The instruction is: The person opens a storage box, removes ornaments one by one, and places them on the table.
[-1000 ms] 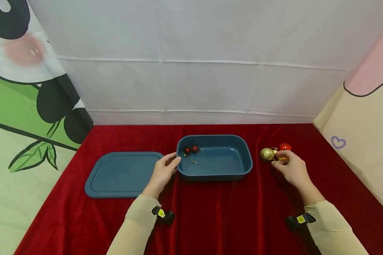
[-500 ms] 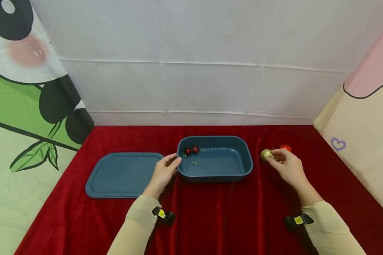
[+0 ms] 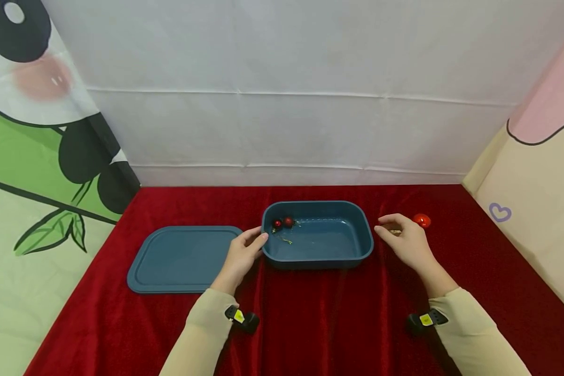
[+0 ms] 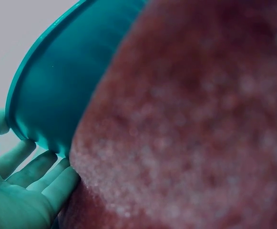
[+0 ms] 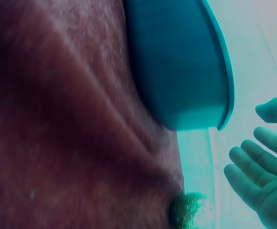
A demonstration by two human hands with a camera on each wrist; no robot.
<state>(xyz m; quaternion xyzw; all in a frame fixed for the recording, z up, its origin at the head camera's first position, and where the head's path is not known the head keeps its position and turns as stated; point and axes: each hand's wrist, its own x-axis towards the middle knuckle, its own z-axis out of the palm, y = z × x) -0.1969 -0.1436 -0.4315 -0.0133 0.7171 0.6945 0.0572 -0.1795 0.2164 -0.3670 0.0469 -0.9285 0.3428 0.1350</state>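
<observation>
A blue plastic container [image 3: 319, 265] stands mid-table, with small dark-red baubles [image 3: 288, 222] and gold strings inside at its left end. My left hand [image 3: 238, 255] holds this end, its thumb at the rim and its fingertips on the outer wall, as the left wrist view shows. Beyond the container's right end, my right hand [image 3: 406, 243] hovers over a glittery gold bauble [image 5: 191, 211], which its fingers mostly cover in the head view. In the right wrist view that bauble sits on the cloth, apart from the loosely spread fingers [image 5: 252, 164].
Left of the container lies its flat blue lid [image 3: 183, 258], partly behind my left hand. A shiny red bauble [image 3: 422, 220] rests just beyond my right hand. Red velvet cloth [image 3: 310, 324] covers the table, and a white fabric backdrop [image 3: 282, 130] closes off the back.
My right hand has shifted left, from beside the red bauble to over the gold one, hiding most of it. My left hand and the container have stayed in place.
</observation>
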